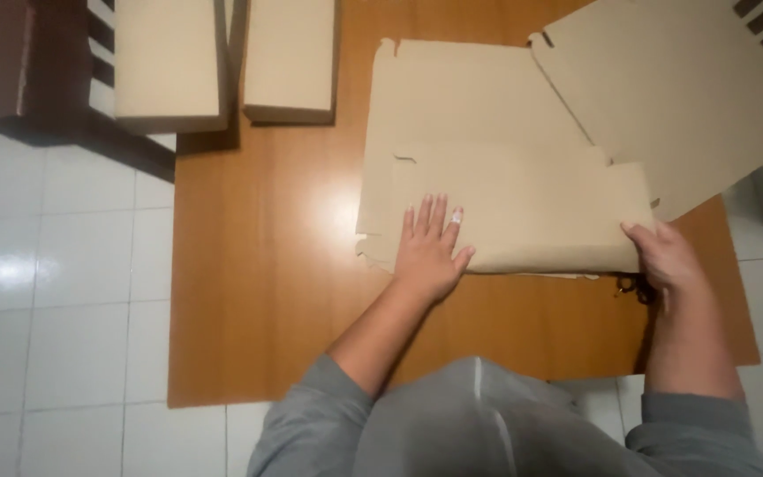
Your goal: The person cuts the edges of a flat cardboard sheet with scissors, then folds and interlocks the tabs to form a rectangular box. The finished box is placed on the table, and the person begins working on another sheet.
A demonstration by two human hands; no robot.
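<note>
Nearest the camera are the person's grey sleeves and lap, at the near edge of the wooden counter [258, 300]. The left hand [430, 252] lies flat, fingers spread and released, pressing on the near left part of a folded flat cardboard sheet [523, 212]; one finger carries a pale band. The right hand [660, 256] grips the near right corner of the same sheet, thumb on top and fingers curled under the edge. Just beside that hand, at the sheet's near edge, lies a small dark object [633, 285], too small to tell what it is.

The folded sheet lies on the right half of the counter, its near edge parallel to the counter's near edge, with a bare strip of wood between them. Under it and farther off lie more flat cardboard sheets [470, 97], unfolded, with cut tabs along their edges. Another large sheet [691, 97] is angled at the far right, overhanging the counter's right edge.

The left half of the counter is bare wood from near to far. At the far left stand two closed cardboard boxes [289, 57], side by side; what is in them cannot be seen. The left box [169, 62] rests on a dark wooden chair [37, 79]. White floor tiles [55, 265] spread to the left of the counter.
</note>
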